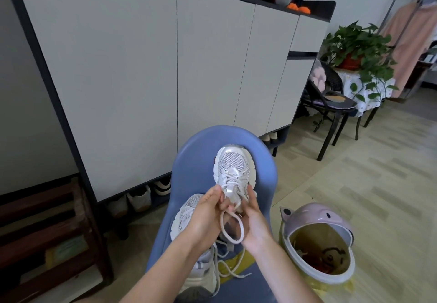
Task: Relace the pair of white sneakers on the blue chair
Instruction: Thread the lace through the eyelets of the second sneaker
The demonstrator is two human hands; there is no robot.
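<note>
A: Two white sneakers on the blue chair (194, 161): far sneaker (234, 165) laced up its front, near sneaker (189, 210) left of it, mostly behind the forearm, laces trailing on the seat.

B: Hands?

A: Left hand (208, 210) pinches the lace (233, 229) at the far sneaker's top eyelets; right hand (254, 220) has its fingers curled on the same lace, a loop hanging between.

B: Advice?

A: Probably tying off. Keep the loop taut, even both ends, pinch close to the tongue.
</note>
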